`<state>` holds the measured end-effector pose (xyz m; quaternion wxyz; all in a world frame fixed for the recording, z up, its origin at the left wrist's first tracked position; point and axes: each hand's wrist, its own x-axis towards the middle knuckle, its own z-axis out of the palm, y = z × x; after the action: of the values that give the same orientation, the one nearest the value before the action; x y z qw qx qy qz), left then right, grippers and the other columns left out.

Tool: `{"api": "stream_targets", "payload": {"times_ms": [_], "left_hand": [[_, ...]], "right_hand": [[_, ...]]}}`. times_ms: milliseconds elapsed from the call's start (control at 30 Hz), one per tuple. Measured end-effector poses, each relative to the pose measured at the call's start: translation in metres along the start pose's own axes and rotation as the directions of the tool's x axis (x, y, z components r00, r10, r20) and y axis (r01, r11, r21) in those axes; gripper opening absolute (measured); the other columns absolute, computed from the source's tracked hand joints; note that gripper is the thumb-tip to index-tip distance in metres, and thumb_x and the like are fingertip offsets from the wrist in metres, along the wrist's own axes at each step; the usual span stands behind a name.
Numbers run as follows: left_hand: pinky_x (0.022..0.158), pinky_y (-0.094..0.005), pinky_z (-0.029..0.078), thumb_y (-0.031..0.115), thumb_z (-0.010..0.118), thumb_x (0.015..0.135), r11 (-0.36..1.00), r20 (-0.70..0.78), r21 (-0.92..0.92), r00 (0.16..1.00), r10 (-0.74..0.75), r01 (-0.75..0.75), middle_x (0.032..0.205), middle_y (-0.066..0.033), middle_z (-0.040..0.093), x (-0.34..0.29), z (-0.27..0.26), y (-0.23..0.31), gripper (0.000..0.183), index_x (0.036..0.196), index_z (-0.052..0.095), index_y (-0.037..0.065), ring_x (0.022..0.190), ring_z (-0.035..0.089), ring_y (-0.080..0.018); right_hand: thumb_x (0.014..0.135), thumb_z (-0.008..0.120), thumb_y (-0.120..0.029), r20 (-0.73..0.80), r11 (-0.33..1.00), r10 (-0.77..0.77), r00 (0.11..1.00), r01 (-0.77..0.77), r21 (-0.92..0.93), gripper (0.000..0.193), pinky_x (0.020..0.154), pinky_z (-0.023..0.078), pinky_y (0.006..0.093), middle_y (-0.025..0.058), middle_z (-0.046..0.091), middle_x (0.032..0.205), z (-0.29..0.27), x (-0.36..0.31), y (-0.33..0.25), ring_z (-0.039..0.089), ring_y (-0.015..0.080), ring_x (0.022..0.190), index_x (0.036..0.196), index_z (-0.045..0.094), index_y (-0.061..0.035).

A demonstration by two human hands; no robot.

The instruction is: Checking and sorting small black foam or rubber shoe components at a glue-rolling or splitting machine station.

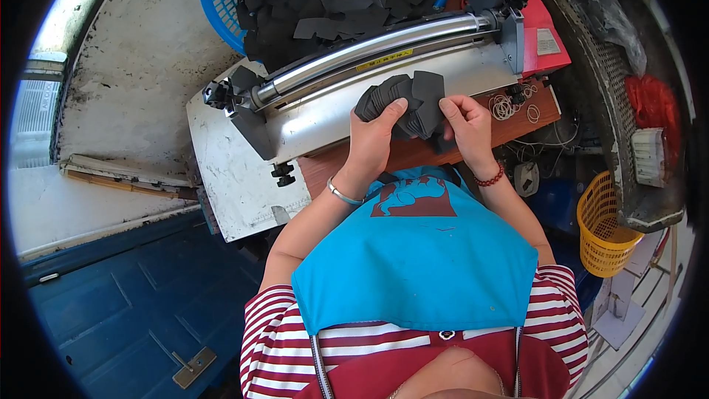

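Observation:
In my left hand (373, 137) is a fanned stack of thin dark grey cut pieces (402, 107), the thumb pressing on top of them. My right hand (470, 129) pinches the right edge of the top piece (428, 90) between thumb and fingers. Both hands are in front of a roller machine (384, 52) with a long shiny metal roller and a silver plate. What the pieces are made of I cannot tell. The fingers of my left hand under the stack are hidden.
Behind the machine stands a blue plastic basket (221, 7) heaped with similar dark pieces (332, 0). A red end housing (543, 37) closes the machine's right side, beside coiled cord (504, 107). A yellow basket (602, 233) is at the right. Below the machine lies a brown wooden tabletop (325, 170).

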<state>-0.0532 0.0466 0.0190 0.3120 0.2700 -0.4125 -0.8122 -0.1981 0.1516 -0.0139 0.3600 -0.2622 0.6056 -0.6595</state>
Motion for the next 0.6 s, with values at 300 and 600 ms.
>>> {"api": "stream_targets", "payload": {"times_ms": [300,600], "left_hand": [[0.067,-0.0256,0.053,0.006,0.062,0.088,0.994,-0.09,0.064,0.991,0.094,-0.089,0.09,-0.003,0.066,-0.001,-0.018,0.003,0.018,0.105,0.063,-0.001,0.077,0.06,-0.0095],[0.073,-0.0246,0.051,0.004,0.065,0.085,0.998,-0.051,0.034,0.997,0.058,-0.056,0.091,-0.0014,0.065,-0.001,-0.024,0.005,0.018,0.103,0.063,0.0,0.08,0.059,-0.008]], "right_hand": [[0.092,0.064,-0.021,0.132,0.992,0.13,0.983,-0.13,-0.007,0.019,0.045,0.04,0.0169,0.0008,0.061,0.068,0.012,0.009,-0.005,0.051,0.0026,0.05,0.093,0.065,-0.0018],[0.092,0.063,-0.017,0.163,0.991,0.064,0.985,-0.043,-0.128,0.016,0.046,0.041,0.0172,-0.0012,0.059,0.066,0.016,0.019,-0.008,0.051,0.0033,0.05,0.095,0.064,-0.0014]]}}
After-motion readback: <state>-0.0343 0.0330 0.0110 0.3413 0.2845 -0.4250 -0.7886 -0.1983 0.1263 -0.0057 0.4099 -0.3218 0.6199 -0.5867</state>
